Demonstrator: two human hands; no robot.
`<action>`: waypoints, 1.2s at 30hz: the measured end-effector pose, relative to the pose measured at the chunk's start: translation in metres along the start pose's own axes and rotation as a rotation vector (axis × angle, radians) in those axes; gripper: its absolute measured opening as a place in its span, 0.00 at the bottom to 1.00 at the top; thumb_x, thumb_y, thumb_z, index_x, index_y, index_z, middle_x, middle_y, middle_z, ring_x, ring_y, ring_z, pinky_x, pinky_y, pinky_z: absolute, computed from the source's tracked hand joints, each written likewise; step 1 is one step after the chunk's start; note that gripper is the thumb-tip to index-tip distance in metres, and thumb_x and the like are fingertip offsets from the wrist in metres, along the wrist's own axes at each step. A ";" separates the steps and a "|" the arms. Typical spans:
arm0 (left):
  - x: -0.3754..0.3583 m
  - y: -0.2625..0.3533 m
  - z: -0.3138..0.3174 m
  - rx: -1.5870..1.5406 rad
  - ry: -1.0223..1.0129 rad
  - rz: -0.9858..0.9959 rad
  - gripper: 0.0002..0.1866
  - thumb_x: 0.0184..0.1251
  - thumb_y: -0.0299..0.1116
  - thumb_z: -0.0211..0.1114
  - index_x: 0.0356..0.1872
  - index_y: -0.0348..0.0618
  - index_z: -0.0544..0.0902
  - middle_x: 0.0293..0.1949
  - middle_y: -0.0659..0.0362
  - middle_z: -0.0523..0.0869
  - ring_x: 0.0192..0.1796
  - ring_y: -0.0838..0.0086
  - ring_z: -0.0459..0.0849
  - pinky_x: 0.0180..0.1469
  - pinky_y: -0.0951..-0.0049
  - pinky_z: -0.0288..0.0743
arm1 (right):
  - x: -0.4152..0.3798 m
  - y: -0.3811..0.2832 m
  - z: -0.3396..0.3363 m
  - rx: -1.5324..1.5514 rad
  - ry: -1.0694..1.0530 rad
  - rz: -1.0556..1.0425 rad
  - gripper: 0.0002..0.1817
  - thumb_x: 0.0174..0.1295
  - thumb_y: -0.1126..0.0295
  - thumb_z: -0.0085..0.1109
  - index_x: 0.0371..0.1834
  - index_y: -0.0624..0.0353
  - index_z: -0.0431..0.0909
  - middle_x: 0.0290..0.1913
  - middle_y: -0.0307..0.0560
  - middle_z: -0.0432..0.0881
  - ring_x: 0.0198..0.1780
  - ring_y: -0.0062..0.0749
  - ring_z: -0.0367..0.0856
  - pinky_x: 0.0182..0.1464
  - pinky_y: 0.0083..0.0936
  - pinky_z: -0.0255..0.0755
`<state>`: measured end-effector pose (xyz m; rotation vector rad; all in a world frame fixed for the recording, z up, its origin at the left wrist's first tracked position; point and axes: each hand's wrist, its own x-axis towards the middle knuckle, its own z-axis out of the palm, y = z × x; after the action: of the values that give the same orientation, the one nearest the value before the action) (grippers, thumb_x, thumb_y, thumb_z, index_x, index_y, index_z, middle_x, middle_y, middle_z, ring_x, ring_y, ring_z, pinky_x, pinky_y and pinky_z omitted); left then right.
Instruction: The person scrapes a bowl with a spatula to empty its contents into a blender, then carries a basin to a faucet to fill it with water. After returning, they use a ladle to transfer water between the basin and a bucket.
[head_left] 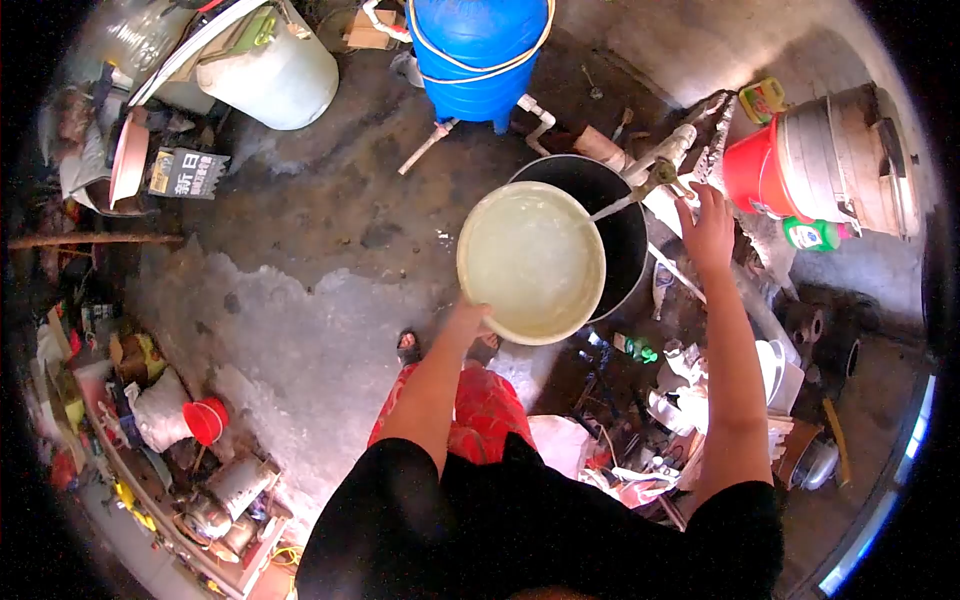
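A cream-coloured basin (pixel 525 255) with cloudy water in it is held up in front of me. My left hand (pixel 474 318) grips its near-left rim. Water runs from a tap (pixel 662 172) into the basin's right side. My right hand (pixel 708 228) is just beside the tap handle, fingers stretched and apart, fingertips right at it. Below the basin stands a large dark bucket (pixel 628 245), partly hidden by it.
A blue water tank (pixel 478 60) with white pipes stands ahead. At the right are a red bucket (pixel 752 170), a lidded metal pot (pixel 845 160) and a green bottle (pixel 810 234). A white bucket (pixel 275 80) is far left. Clutter lies along both sides.
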<state>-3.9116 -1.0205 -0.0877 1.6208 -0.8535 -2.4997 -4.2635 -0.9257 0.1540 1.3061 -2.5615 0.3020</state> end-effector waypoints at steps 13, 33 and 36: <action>0.002 0.003 -0.004 0.053 -0.061 -0.041 0.33 0.51 0.29 0.61 0.59 0.52 0.58 0.54 0.55 0.71 0.52 0.60 0.74 0.45 0.54 0.76 | 0.030 -0.016 0.005 -0.195 -0.195 0.066 0.18 0.54 0.49 0.54 0.35 0.51 0.78 0.33 0.45 0.78 0.36 0.41 0.77 0.38 0.37 0.70; 0.005 0.001 -0.009 0.019 -0.103 -0.069 0.34 0.51 0.26 0.59 0.61 0.56 0.57 0.54 0.55 0.71 0.53 0.59 0.73 0.45 0.52 0.76 | 0.045 -0.016 0.008 -0.195 -0.278 0.180 0.20 0.50 0.47 0.57 0.30 0.53 0.75 0.27 0.47 0.80 0.31 0.44 0.80 0.33 0.38 0.72; 0.004 0.002 -0.008 0.020 -0.101 -0.054 0.34 0.50 0.26 0.59 0.60 0.56 0.57 0.54 0.55 0.71 0.53 0.58 0.74 0.45 0.51 0.76 | 0.047 -0.015 0.008 -0.186 -0.307 0.197 0.20 0.49 0.47 0.58 0.29 0.54 0.76 0.27 0.48 0.80 0.31 0.45 0.79 0.33 0.38 0.72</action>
<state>-3.9073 -1.0264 -0.0923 1.5558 -0.8594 -2.6380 -4.2790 -0.9728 0.1621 1.1078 -2.8956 -0.1104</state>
